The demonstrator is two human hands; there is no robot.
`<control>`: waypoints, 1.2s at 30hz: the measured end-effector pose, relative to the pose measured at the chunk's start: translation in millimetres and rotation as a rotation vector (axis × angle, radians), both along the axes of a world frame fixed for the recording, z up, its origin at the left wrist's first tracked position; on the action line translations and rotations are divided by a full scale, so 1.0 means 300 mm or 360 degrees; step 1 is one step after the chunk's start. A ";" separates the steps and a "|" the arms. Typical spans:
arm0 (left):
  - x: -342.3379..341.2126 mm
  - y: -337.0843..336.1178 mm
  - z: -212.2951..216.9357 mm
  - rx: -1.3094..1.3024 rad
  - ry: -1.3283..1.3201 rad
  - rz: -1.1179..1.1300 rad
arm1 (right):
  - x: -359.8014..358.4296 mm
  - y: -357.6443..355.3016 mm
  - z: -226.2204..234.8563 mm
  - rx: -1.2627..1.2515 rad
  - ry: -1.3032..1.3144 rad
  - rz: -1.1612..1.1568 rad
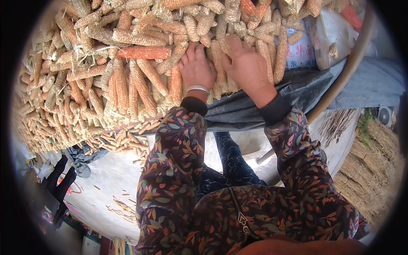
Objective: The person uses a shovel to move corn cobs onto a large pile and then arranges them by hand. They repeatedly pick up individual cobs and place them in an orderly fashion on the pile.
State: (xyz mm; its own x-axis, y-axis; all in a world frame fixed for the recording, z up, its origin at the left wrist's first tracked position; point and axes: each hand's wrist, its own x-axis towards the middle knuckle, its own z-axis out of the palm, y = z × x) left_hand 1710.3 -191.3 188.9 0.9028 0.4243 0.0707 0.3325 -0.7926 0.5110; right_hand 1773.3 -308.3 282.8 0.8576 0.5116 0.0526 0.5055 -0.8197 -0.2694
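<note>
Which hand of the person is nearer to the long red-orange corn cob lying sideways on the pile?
Left. The left hand is just right of the red-orange corn cob, a paler cob between them; the right hand is farther right, beyond the left hand.

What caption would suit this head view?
Left hand and right hand on a heap of corn cobs, the left wearing a silver bracelet.
</note>
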 end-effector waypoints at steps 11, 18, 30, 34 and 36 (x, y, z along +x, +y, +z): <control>-0.003 0.009 0.004 0.0022 0.0070 -0.0016 | -0.037 0.004 -0.071 -0.0228 0.0173 0.0031; -0.002 0.002 -0.006 -0.0015 0.0020 -0.0068 | -0.036 -0.114 0.199 -0.0170 0.0061 0.0176; 0.026 -0.035 0.009 0.0065 0.0121 -0.0076 | 0.458 -0.775 0.610 -0.0841 -0.1178 -0.0121; 0.025 -0.043 0.015 0.0054 0.0173 -0.0057 | 0.496 -0.789 0.543 -0.0936 -0.1114 -0.0223; 0.010 0.003 -0.004 0.0185 0.0068 -0.0041 | 0.514 -0.790 0.489 -0.0908 -0.1085 -0.0198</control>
State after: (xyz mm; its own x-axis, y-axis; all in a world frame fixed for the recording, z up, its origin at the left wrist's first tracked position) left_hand 1713.4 -190.4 187.7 0.9165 0.3921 0.0794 0.3308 -0.8543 0.4010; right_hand 1927.6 -545.2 429.7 0.7839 0.5216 0.3368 0.3055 -0.7963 0.5221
